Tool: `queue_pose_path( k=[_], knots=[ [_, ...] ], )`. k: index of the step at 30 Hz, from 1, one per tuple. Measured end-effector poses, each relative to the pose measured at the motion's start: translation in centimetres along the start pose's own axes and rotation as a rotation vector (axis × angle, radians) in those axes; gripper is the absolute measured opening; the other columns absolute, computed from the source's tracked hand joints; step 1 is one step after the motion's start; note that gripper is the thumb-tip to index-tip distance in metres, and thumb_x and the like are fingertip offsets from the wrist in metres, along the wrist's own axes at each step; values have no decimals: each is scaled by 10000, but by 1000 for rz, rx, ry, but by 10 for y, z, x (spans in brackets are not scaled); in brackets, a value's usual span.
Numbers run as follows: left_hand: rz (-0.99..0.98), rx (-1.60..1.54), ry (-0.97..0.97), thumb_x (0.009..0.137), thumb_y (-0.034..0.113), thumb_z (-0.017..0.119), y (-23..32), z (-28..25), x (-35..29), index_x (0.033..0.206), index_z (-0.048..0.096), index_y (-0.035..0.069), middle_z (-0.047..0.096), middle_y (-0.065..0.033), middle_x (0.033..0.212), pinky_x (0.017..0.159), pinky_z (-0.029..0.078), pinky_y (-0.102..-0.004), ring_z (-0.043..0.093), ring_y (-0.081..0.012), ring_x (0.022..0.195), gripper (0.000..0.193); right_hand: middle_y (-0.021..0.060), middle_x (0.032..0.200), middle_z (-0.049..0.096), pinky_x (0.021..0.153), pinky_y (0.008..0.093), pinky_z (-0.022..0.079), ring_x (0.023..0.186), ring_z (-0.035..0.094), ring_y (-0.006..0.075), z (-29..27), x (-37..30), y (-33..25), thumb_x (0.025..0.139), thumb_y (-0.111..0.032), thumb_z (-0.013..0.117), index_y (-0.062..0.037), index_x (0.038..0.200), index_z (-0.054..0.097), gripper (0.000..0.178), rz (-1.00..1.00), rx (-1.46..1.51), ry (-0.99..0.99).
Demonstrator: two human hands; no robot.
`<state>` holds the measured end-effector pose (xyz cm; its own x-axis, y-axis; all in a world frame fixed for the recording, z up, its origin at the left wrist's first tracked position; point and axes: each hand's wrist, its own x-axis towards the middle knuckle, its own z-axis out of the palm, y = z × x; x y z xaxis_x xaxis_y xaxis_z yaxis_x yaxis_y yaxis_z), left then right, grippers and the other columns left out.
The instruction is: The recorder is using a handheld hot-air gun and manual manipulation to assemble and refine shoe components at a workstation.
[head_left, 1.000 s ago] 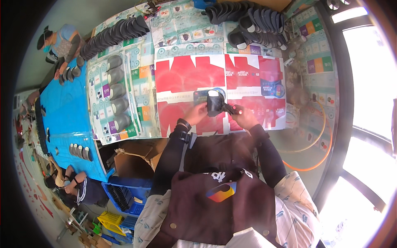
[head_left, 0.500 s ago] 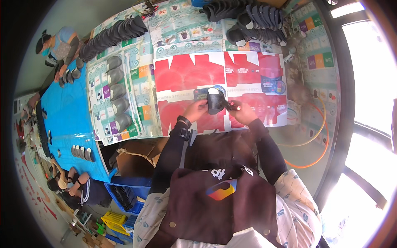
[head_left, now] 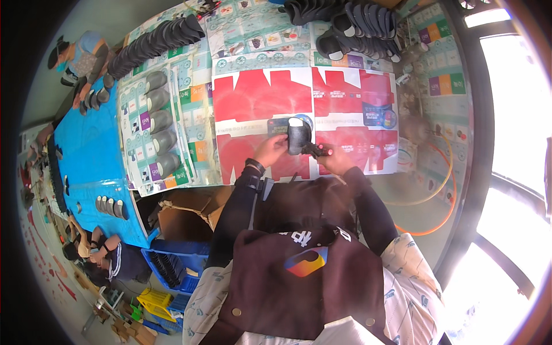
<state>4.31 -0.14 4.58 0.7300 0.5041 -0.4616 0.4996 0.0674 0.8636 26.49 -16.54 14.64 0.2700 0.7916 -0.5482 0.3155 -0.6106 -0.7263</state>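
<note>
My left hand [head_left: 270, 150] grips the edge of a black curved shell piece [head_left: 298, 138] with a white patch at its far end. It is held over red printed sheets [head_left: 261, 98] on the table. Close on its right, my right hand [head_left: 339, 160] is closed around a small dark tool with red parts [head_left: 318, 150]. The tool's tip is at the shell's near right side; whether they touch I cannot tell. To the left, several similar grey-black shells [head_left: 160, 122] lie in a column on printed sheets.
Rows of nested black shells [head_left: 155, 46] stand along the far left, with more stacks [head_left: 359, 29] at the far right. A blue-covered table [head_left: 92, 149] adjoins on the left, where other people work. A blue crate [head_left: 178, 267] and cardboard box [head_left: 184, 221] sit below; hoses [head_left: 451, 195] loop at right.
The shell is turned slightly and sits a little further left and nearer the far side. My right hand and the tool have shifted slightly downward, and the tool's angle differs.
</note>
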Motion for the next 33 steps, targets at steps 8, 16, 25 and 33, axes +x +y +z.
queue_pose_path(
  k=[8, 16, 25, 33],
  knots=[
    [57, 45, 88, 933, 213, 718, 10, 13, 6, 1249, 670, 46, 741, -111, 1190, 904, 557, -343, 726, -225, 1028, 361, 306, 876, 664, 747, 586, 508, 914, 636, 513, -18, 5, -2, 876, -218, 665, -61, 1026, 665, 217, -22, -113, 309],
    [17, 71, 147, 921, 265, 747, 35, 22, 11, 1116, 682, 42, 751, -93, 1049, 830, 562, -344, 726, -223, 955, 303, 329, 847, 640, 714, 592, 504, 862, 618, 533, 2, -6, 12, 873, -178, 631, -33, 923, 615, 154, -7, -205, 210],
    [-113, 163, 390, 917, 262, 754, 16, 29, 29, 1090, 680, 23, 759, -110, 961, 778, 561, -349, 734, -233, 871, 303, 117, 768, 720, 609, 384, 543, 614, 671, 225, -5, 5, -2, 816, -153, 627, -26, 1112, 701, 330, 57, 288, 113],
    [-117, 205, 397, 914, 275, 753, 0, 23, 35, 1149, 685, 7, 754, -139, 967, 789, 562, -376, 734, -250, 880, 363, 175, 762, 695, 620, 413, 538, 661, 693, 282, -4, 31, -11, 866, -203, 641, -20, 1033, 673, 250, 74, 117, 130]
  ],
)
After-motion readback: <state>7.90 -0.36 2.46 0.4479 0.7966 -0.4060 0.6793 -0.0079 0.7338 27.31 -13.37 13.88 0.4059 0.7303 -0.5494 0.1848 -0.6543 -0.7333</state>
